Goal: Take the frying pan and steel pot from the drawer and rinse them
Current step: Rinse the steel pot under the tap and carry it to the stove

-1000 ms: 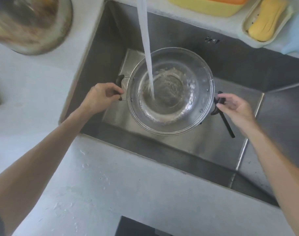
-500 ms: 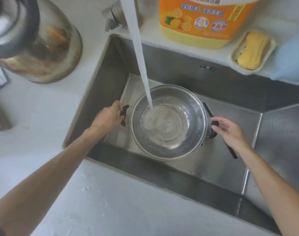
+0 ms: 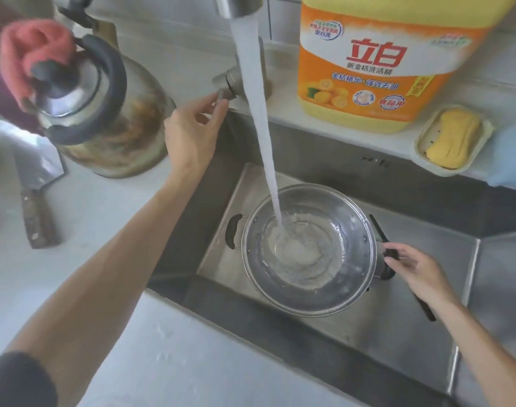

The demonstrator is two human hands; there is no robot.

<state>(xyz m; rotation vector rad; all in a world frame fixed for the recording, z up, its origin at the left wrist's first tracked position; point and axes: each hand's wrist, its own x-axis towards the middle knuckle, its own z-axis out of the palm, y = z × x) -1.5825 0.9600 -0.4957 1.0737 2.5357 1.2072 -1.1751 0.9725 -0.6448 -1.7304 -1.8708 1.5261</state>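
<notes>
The steel pot (image 3: 309, 251) sits in the sink (image 3: 397, 318) under a thick stream of tap water (image 3: 259, 127) that churns inside it. Its black left handle (image 3: 231, 235) is free. My right hand (image 3: 412, 270) grips the pot's black right handle. My left hand (image 3: 192, 133) is up at the tap lever (image 3: 224, 86), fingertips pinched on it. A long black handle (image 3: 424, 306) pokes out from under the pot on the right; I cannot tell if it is the frying pan's.
A tarnished steel kettle (image 3: 104, 113) with a pink cloth stands on the left counter, a cleaver (image 3: 36, 207) beside it. Behind the sink are a big orange detergent jug (image 3: 374, 60) and a dish holding yellow soap (image 3: 453, 139).
My left hand let go of the pot's left handle and rose to the tap lever. The right hand stays on the right handle. The view tilted up toward the tap.
</notes>
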